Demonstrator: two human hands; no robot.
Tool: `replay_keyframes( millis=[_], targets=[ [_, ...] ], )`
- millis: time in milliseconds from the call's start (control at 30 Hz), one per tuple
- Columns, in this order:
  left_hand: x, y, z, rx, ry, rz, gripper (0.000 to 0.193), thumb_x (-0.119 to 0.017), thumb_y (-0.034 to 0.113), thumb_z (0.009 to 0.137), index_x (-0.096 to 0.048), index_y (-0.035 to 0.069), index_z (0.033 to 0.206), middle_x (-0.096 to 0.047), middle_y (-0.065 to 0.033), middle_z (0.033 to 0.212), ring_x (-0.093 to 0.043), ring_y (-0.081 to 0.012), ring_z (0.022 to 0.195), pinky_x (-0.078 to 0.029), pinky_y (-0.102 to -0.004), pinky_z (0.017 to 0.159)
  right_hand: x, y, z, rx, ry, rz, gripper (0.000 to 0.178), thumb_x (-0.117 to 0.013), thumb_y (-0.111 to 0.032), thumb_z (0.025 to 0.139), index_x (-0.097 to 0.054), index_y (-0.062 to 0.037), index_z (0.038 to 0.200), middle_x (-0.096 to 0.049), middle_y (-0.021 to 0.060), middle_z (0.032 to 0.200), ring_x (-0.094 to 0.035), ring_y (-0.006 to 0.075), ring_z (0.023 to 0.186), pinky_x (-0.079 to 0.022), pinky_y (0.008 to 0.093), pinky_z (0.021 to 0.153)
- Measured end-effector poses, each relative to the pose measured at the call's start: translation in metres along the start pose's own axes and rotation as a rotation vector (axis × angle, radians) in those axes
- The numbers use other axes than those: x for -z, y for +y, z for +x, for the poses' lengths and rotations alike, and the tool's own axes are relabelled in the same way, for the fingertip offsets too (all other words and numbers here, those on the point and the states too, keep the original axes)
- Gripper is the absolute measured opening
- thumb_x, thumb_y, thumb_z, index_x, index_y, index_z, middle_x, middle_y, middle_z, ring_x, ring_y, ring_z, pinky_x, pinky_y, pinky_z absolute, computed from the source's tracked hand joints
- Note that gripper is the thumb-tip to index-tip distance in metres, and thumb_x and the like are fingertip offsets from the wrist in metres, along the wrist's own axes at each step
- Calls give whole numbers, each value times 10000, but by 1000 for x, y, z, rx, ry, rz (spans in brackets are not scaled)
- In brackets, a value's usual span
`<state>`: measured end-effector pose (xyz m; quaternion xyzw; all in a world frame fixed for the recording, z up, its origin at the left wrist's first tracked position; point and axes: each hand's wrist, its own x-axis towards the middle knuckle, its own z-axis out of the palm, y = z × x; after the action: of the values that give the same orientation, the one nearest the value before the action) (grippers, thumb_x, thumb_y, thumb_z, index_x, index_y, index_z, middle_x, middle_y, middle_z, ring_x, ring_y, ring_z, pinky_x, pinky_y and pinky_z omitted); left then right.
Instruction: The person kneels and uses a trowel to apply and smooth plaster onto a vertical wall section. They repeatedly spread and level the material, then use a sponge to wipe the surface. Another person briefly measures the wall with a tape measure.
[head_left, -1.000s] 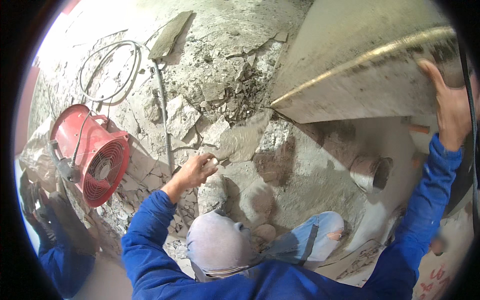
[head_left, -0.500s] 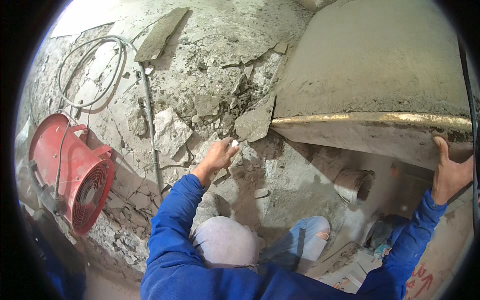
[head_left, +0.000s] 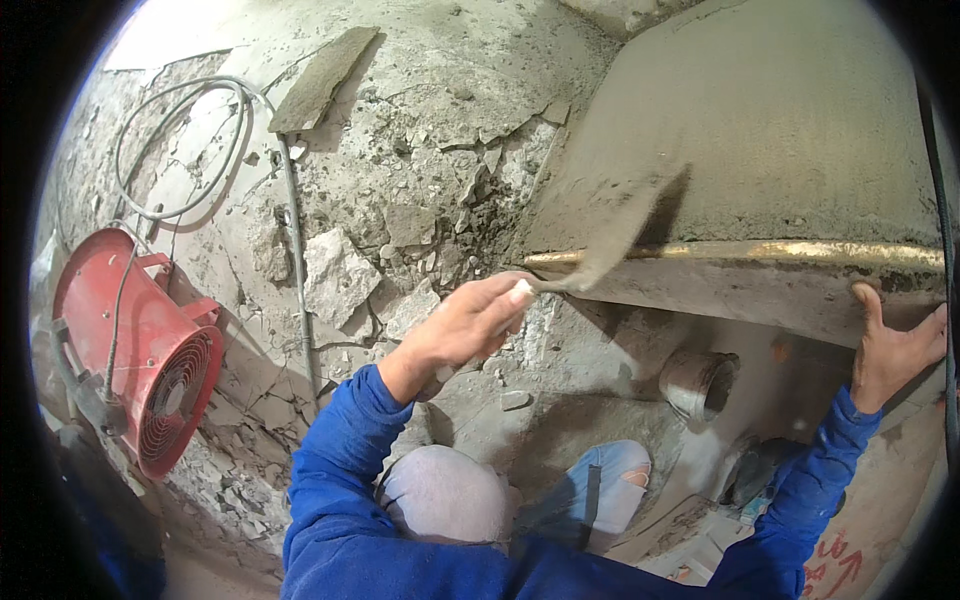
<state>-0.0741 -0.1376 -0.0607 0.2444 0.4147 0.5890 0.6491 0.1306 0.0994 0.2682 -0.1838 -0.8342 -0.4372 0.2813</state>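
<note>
My left hand [head_left: 470, 325] is closed around the white handle end of a trowel [head_left: 615, 235]. Its blurred blade is tilted over the near edge of a grey mortar slab [head_left: 750, 150] and throws a shadow on it. A long board [head_left: 730, 288] with a yellowish upper edge runs along the slab's near side. At the board's right end my right hand [head_left: 890, 335] grips it, thumb up against its front face. The other fingers of that hand are partly hidden beside a dark cord.
A red fan blower [head_left: 125, 340] stands at the left, with a coiled grey cable [head_left: 125, 165] behind it. Loose slabs [head_left: 325, 80] and rubble [head_left: 340, 275] cover the broken floor. Below the board a short pipe [head_left: 690, 385] sticks out, near my knees.
My left hand has moved right, and the trowel blade has gone from the rubble beside the slab to above the slab's near edge. My right hand stays at the board.
</note>
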Motion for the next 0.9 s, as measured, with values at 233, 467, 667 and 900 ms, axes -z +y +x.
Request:
replay_keyframes(
  millis=[233, 467, 667, 900],
  targets=[
    [-32, 43, 15, -414, -23, 493, 388, -422, 359, 1051, -553, -2, 1110, -530, -107, 688, -550, -219, 653, -448, -383, 594, 1, -4, -5, -84, -40, -79, 1171, -920, -466, 575, -341, -2, 1481, -328, 242, 1447, -287, 379, 1368, -276, 471, 1129],
    [12, -6, 37, 109, 66, 295, 389, -407, 390, 1053, -535, 32, 973, -504, -42, 652, -505, -154, 549, -424, -332, 511, 2, 4, -10, -78, -95, -63, 1229, -910, -487, 580, -268, -4, 1511, -263, 230, 1476, -236, 360, 1392, -245, 476, 1145],
    [18, -12, 28, 233, 51, 130, 390, -417, 365, 1049, -538, 5, 961, -506, -30, 667, -505, -138, 587, -435, -333, 522, 2, 9, -13, -62, -97, -135, 1175, -859, -544, 646, -287, 69, 1469, -333, 262, 1405, -337, 386, 1312, -314, 459, 1113],
    [-6, 15, 31, -197, -31, 348, 383, -408, 354, 1045, -533, -4, 995, -549, -188, 727, -552, -303, 693, -462, -423, 693, 3, 17, -15, -38, -116, -232, 1171, -851, -564, 644, -308, 91, 1448, -346, 269, 1391, -337, 398, 1314, -342, 478, 1090]
  ],
)
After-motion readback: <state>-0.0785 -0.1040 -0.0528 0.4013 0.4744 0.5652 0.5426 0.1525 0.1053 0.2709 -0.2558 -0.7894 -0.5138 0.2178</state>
